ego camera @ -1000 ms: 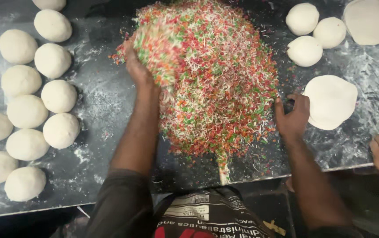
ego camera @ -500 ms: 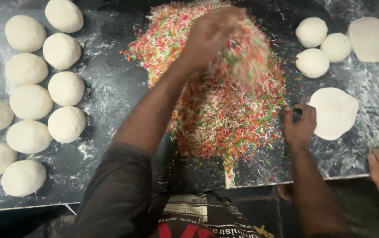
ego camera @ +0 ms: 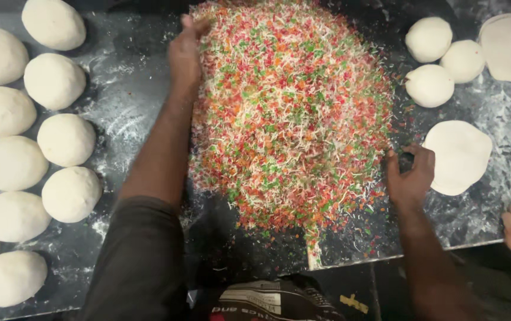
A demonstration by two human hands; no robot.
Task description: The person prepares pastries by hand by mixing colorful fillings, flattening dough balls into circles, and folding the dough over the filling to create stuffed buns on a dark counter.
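Dropped left hand (ego camera: 185, 56) from above the shredded mix (ego camera: 288, 113) to its left edge, open-palmed; right hand (ego camera: 409, 175) stayed open at right edge, corralling spread.

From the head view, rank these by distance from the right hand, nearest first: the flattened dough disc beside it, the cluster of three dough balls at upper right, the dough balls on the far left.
1. Flattened dough disc, just right of the right hand.
2. Cluster of three dough balls, above it.
3. Dough balls on the far left, across the coloured shred pile.
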